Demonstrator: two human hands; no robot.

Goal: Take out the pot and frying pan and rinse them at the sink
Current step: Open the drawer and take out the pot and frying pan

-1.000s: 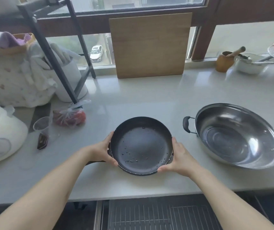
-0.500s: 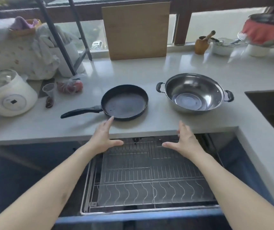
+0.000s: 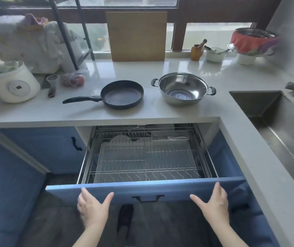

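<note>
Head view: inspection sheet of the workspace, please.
Surface: pale countertop, glossy.
Job's things: frying pan and steel pot side by side on the counter, both empty; sink at right.
Clutter: rice cooker, plastic cup, bagged produce, cutting board leaning at the window.
Grips: left hand and right hand open, at the pulled-out drawer front.
Cables: nothing seen.
Surroundings: wire rack in drawer, blue cabinets.
</note>
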